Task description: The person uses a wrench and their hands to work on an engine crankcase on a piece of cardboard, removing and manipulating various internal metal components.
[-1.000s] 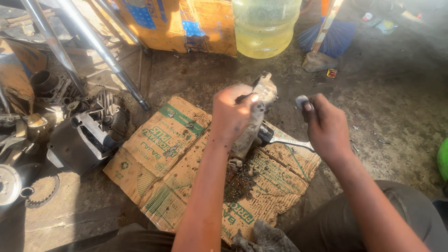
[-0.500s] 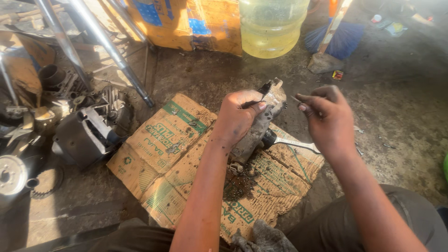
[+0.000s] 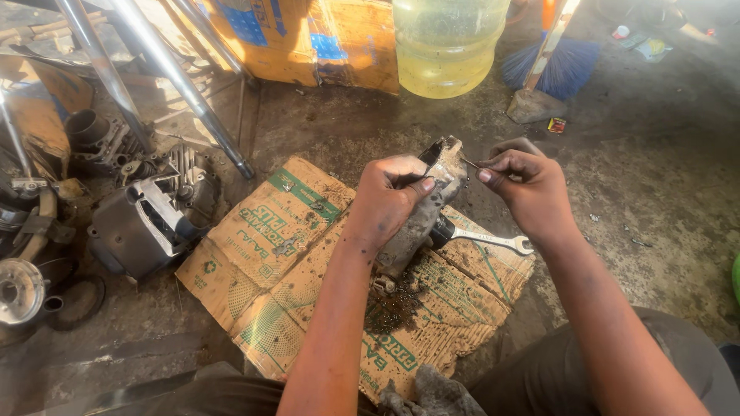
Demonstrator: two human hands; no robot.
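Nearest to you, a grey rag [image 3: 432,393] lies at the front edge of the flattened cardboard [image 3: 254,254] spread on the floor, and a dark patch of oily grit [image 3: 393,308] has gathered on that cardboard just below the part you are working on. That spill suggests a fair amount of dirt is already out of it.

Your left hand [image 3: 389,204] is closed around a grimy metal casting [image 3: 420,219], holding it tilted with its lower end resting on the cardboard and its upper end raised. Your right hand [image 3: 528,185] is pinched shut on a thin metal pick [image 3: 472,163], whose tip sits at the open top end of the casting. By the look of it you are partway through picking or scraping at that opening; the outside of the casting is heavily caked, so cleaning seems far from finished. What is inside the opening cannot be made out.

Just behind the casting, a spanner [image 3: 489,239] lies on the cardboard, untouched. To your left, engine parts [image 3: 142,219] sit on the floor, apart from the work. Farther off stand a large bottle of yellowish liquid [image 3: 447,46], a blue brush [image 3: 551,65] and two slanting metal tubes [image 3: 154,62].
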